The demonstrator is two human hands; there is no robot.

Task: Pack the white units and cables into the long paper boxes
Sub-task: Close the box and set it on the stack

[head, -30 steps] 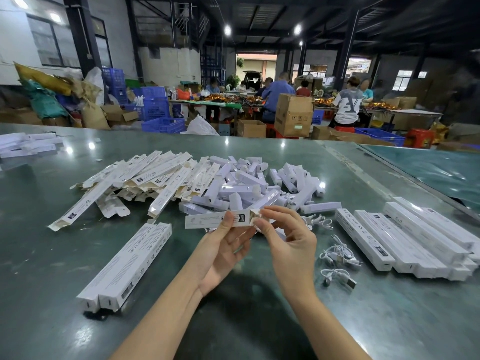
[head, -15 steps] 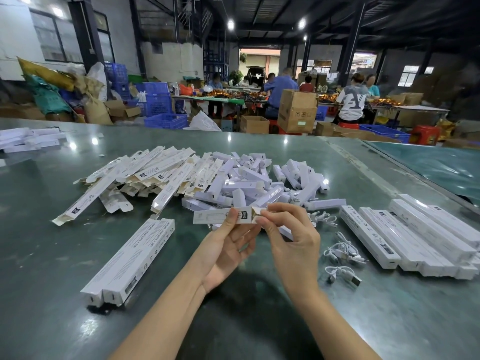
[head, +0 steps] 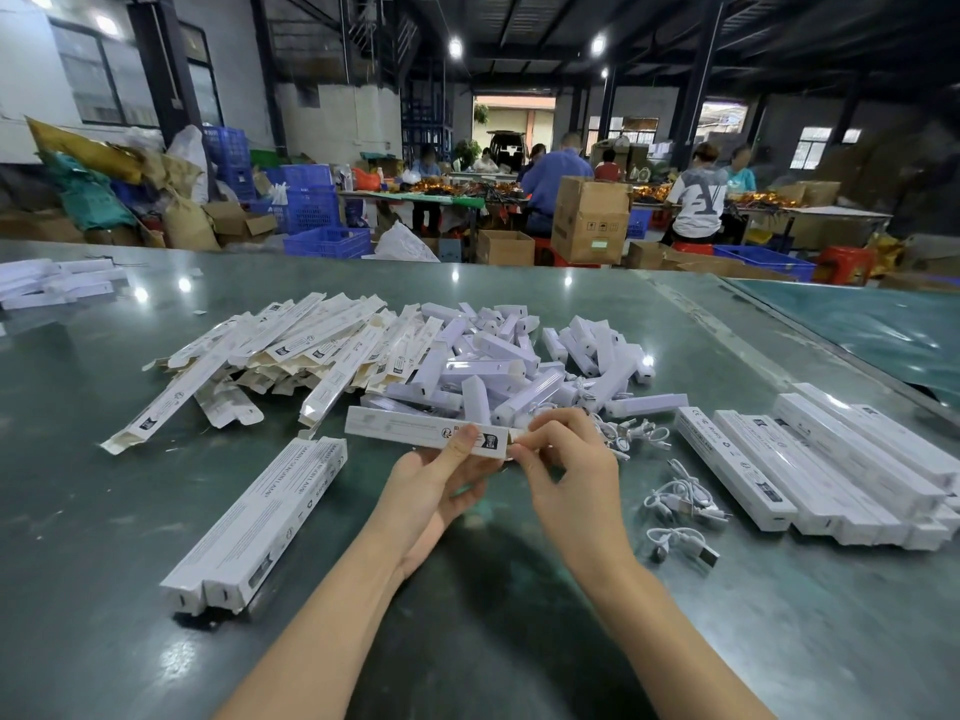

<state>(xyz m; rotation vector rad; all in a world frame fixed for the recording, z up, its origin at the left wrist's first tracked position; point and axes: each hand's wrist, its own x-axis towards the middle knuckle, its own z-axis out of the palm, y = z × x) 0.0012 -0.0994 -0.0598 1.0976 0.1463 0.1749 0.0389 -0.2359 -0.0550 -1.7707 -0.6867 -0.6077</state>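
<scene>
Both hands are raised just above the green table point(head: 104, 511) and share one long paper box point(head: 415, 427), held level and crosswise. The left hand point(head: 431, 491) supports the box from beneath, fingers curled under it and the thumb pressed on its upper face near the right end. The right hand point(head: 566, 475) meets that same end, its fingertips point(head: 519, 452) pinching the end flap; whether the flap is fully tucked cannot be determined. Directly beyond the hands lies a heap of loose white units point(head: 498, 366), touching and overlapping one another. Beyond and to the left of the left hand sits a spread of flat, unfilled boxes point(head: 291, 350), several with flaps open. Near the left forearm, two closed boxes point(head: 260, 527) lie side by side, touching. To the right of the right hand, coiled white cables point(head: 680, 504) rest on the table, some close to the knuckles. Further right, a row of closed boxes point(head: 831, 475) lies packed together, sides touching. Far left, well apart from the hands, is a small stack of white boxes point(head: 57, 283).
</scene>
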